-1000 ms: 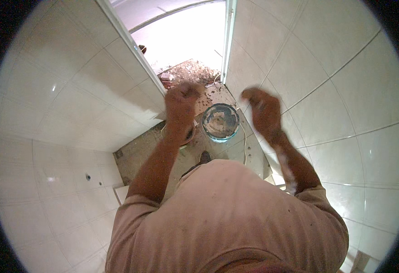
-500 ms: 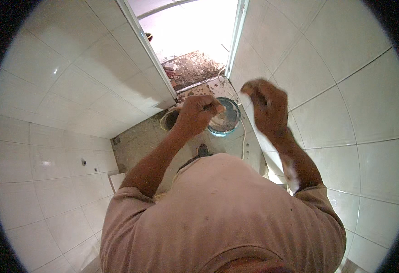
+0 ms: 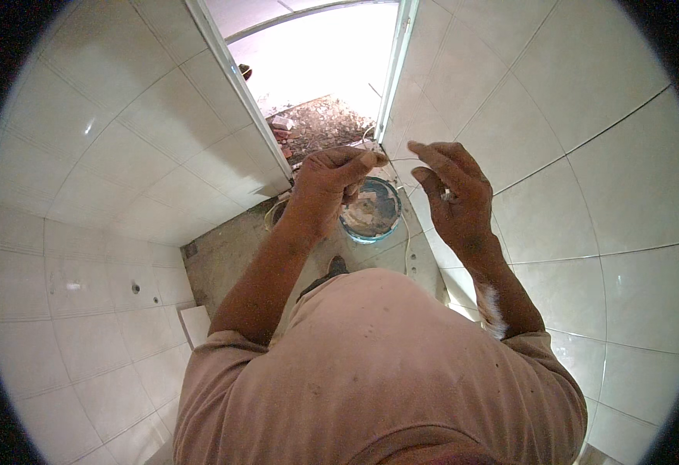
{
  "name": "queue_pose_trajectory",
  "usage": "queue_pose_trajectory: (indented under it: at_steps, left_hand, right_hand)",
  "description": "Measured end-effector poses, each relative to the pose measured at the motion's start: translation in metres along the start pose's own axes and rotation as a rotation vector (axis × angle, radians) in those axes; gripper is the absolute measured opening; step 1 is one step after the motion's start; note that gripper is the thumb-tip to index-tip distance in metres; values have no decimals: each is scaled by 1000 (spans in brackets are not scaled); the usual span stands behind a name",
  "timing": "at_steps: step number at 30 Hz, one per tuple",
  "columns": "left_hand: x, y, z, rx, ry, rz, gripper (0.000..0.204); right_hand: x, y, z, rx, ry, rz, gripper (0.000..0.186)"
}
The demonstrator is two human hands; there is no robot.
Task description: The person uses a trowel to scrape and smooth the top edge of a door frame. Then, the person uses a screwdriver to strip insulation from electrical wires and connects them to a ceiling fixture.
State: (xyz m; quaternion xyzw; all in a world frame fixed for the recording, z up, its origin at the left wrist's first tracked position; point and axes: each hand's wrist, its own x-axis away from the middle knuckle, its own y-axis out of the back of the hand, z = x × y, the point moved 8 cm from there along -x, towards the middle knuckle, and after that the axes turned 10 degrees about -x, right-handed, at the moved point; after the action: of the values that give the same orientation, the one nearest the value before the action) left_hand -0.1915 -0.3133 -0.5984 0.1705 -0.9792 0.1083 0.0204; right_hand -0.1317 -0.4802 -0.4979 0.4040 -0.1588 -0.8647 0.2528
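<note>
My left hand (image 3: 328,186) is raised in front of me, with thumb and forefinger pinched together. A thin, light strand (image 3: 401,160), string or wire, runs from its fingertips across to my right hand (image 3: 459,198). The right hand's fingers are bent around, with the forefinger and thumb tips apart, and the strand reaches its fingers. A small whitish bit shows in the right palm; its kind is unclear. Beyond and below the hands stands a round bucket (image 3: 393,225) with a blue-green rim and greyish, murky contents. My right forearm has a white smear.
Another container (image 3: 272,215) is partly hidden behind my left forearm. Pale tiled walls (image 3: 556,209) close in on both sides. Ahead is a bright doorway (image 3: 316,62) with rubble (image 3: 320,124) beyond it. A pale cable (image 3: 408,240) lies beside the bucket, and my shoe (image 3: 338,266) shows below.
The left hand has turned, its thumb now stretched along the forefinger. My right hand has come slightly lower, with its fingers more spread. The strand between the hands now shows.
</note>
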Motion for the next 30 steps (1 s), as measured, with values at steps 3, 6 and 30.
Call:
queue_pose_trajectory:
  at_steps: [3,6,30]
  left_hand:
    - [-2,-17,-10,30,6,45,33]
    - [-3,-34,-26,138,-30,109,33]
    - [-39,-77,-48,328,-29,92,18]
  right_hand:
    - [-2,0,-12,45,38,22,19]
    - [-6,7,-21,-9,-22,-96,17]
    - [-6,25,-6,-23,248,-105,22]
